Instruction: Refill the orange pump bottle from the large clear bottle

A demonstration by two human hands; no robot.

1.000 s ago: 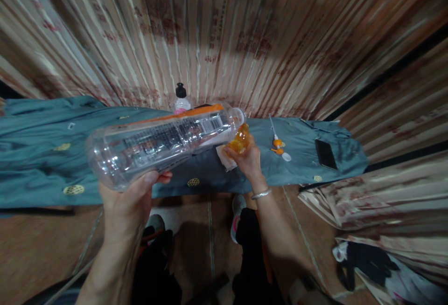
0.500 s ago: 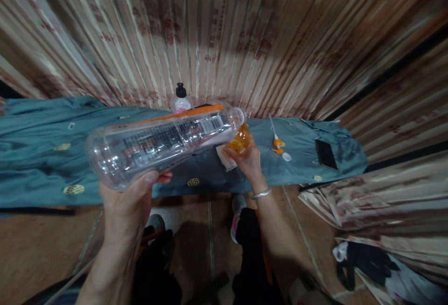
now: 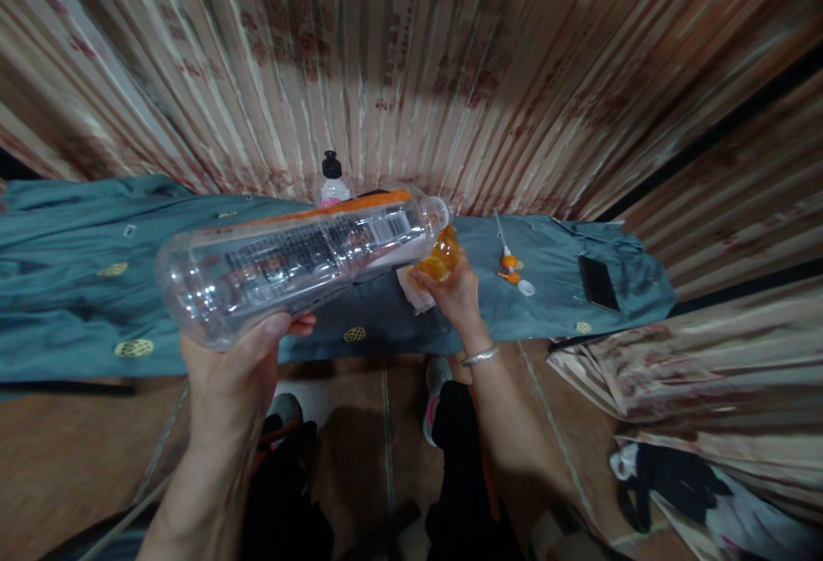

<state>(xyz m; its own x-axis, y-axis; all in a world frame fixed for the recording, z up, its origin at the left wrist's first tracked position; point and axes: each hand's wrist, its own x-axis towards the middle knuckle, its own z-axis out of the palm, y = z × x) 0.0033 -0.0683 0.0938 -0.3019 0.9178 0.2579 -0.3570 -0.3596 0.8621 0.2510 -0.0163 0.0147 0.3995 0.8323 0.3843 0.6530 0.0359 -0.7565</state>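
Left hand, lower left of centre: fingers wrapped under a large clear bottle, held almost level, open mouth toward the right. Right hand, centre: fingers closed around a small orange bottle, directly beneath the big bottle's mouth. Blue cloth across mid-frame carries a pump nozzle and black phone, right of centre. Black-capped bottle stands behind, against the striped curtain

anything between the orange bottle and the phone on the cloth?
Head view: a pump nozzle with an orange collar lies on the teal cloth between the orange bottle and the phone.
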